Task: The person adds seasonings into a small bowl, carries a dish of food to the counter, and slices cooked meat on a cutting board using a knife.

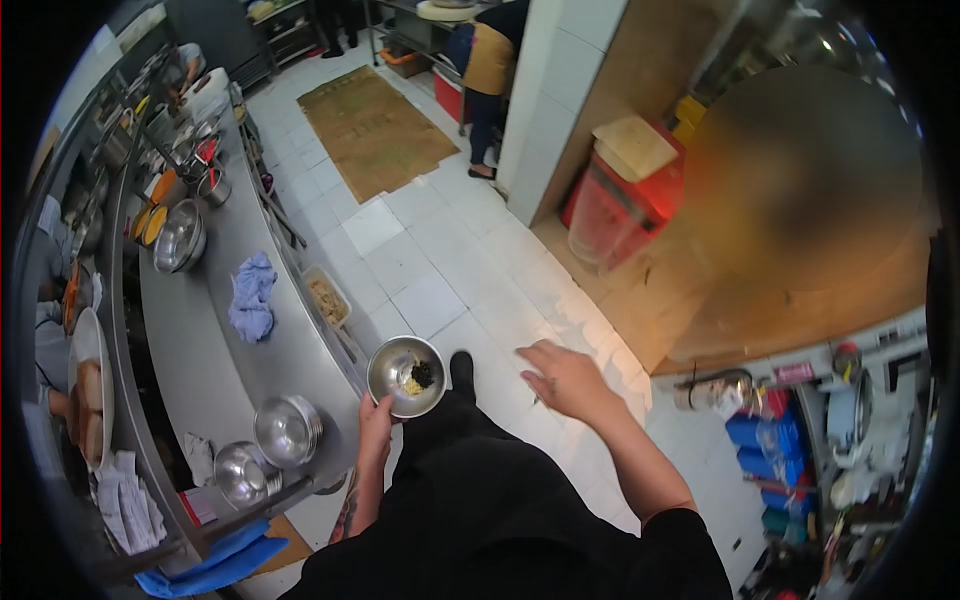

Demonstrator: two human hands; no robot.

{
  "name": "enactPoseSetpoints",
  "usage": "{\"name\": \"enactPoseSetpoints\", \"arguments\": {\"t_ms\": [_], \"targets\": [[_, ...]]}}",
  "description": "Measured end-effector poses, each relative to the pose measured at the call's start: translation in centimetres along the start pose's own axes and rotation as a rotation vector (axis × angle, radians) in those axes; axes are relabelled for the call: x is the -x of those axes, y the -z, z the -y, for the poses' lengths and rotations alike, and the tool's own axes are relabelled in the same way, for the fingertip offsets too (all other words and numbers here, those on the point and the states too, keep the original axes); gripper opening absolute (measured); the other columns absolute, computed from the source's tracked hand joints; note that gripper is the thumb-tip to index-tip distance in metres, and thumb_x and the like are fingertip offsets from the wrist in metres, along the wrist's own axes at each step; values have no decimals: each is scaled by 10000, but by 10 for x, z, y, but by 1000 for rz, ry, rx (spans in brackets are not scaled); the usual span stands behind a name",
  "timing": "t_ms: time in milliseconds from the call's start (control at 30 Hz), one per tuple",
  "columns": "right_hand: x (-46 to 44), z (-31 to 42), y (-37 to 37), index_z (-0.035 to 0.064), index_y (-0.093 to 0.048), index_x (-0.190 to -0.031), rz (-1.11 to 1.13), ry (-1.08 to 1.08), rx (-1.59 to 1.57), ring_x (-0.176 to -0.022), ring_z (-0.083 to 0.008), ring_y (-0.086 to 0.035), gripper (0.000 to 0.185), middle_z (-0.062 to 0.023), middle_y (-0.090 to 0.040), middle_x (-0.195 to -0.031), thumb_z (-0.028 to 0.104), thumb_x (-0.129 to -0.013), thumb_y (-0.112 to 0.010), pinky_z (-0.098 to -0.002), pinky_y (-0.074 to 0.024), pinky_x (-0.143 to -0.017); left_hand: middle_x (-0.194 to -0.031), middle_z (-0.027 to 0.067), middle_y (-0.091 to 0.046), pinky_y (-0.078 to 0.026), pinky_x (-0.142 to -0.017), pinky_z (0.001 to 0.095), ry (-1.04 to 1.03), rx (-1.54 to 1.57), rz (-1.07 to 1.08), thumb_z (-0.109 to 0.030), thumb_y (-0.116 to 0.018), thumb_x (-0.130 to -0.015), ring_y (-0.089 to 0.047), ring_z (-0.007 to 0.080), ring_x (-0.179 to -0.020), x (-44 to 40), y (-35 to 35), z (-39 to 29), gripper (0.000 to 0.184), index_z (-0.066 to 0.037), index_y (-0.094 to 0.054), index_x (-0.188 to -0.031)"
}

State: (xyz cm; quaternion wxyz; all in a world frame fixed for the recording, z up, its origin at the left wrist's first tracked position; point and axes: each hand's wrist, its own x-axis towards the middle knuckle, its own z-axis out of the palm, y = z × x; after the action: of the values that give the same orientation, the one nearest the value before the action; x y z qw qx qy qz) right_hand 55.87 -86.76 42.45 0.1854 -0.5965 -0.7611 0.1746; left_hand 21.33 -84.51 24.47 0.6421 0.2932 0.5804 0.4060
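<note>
A steel bowl [404, 356] is held by its rim in my left hand [377, 418], near the front corner of the steel counter [215, 340]. Inside the bowl lie a pale yellow chopped ingredient [413, 386] and a dark one [424, 373] beside it. My right hand [563, 380] hangs over the tiled floor to the right of the bowl, fingers apart and slightly bent, holding nothing. Stacked steel bowls [288, 431] stand on the counter left of my left hand.
A blue cloth [253, 297] and a large steel bowl [180, 236] lie on the counter. Beside it is a tub of food [326, 300]. A person [487, 90] bends at the back. A red bin [625, 195] stands right, near a brown mat [375, 130].
</note>
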Motion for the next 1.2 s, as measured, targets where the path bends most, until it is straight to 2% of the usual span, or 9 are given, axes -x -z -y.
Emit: {"name": "enactPoseSetpoints", "arguments": {"t_ms": [167,500,700,767,833,900,1033,1100,1200], "targets": [[-141,-31,-44,74,-648,-1118,236,121,-190,-908,-353,-656,224,-128,-658,-987,138,-905,-627,-449,-541,-770,-1038,108,-676,-586,-618,312,79,94,-176,-64,-518,-916,-692,191,-745,-106,-25,-47,366,-43,-534,-1281],[-364,-159,-32,79,-712,-965,183,9,-185,-909,-355,-669,146,-121,-697,-968,131,-891,-597,-447,-546,-796,-1204,114,-630,-590,-782,360,-361,55,-68,-69,-554,-945,-672,193,-1000,-317,-84,-318,439,-13,-480,-1373],[-555,-257,-42,48,-714,-970,54,126,-203,-865,-345,-668,134,-151,-705,-952,134,-906,-633,-417,-535,-755,-1151,68,-644,-543,-718,267,-340,164,-181,-69,-583,-941,-658,133,-912,-409,-76,-327,386,-27,-524,-1320],[-636,-294,-36,53,-727,-985,48,57,-320,-789,-299,-689,163,-137,-715,-896,186,-919,-659,-390,-541,-696,-1143,82,-642,-552,-692,295,-236,174,-324,-62,-565,-932,-663,157,-899,-441,-64,-298,385,-29,-521,-1313],[-718,-336,-26,43,-733,-985,99,-176,-694,-657,-174,-667,189,-102,-707,-817,218,-945,-675,-327,-518,-578,-1122,95,-642,-558,-653,316,-153,283,-424,-58,-541,-925,-671,189,-867,-454,-69,-288,390,-31,-507,-1313],[-806,-389,-11,36,-723,-1005,-6,-338,-796,-596,-101,-622,189,-52,-681,-777,210,-959,-666,-292,-504,-515,-1098,102,-645,-562,-626,329,-140,362,-466,-74,-538,-922,-676,216,-832,-466,-62,-272,410,-44,-492,-1328],[-941,-453,42,31,-689,-1094,-540,-549,-1145,-726,-154,-660,204,-76,-682,-936,161,-948,-631,-275,-521,-506,-1080,113,-650,-561,-630,325,-42,477,-664,-93,-550,-917,-675,227,-816,-499,-52,-270,425,-58,-490,-1336],[-992,-483,52,21,-676,-1125,-813,-573,-1049,-798,-184,-669,239,-108,-665,-1031,142,-921,-649,-271,-534,-506,-1066,121,-654,-555,-626,323,35,549,-760,-97,-550,-915,-673,229,-810,-525,-43,-280,423,-67,-501,-1334],[-1052,-554,45,8,-666,-1129,-926,-681,-752,-827,-203,-673,275,-122,-657,-1055,131,-884,-685,-284,-560,-526,-1052,116,-657,-551,-631,316,30,523,-742,-98,-548,-918,-668,226,-800,-583,-22,-314,402,-67,-520,-1317]]}}
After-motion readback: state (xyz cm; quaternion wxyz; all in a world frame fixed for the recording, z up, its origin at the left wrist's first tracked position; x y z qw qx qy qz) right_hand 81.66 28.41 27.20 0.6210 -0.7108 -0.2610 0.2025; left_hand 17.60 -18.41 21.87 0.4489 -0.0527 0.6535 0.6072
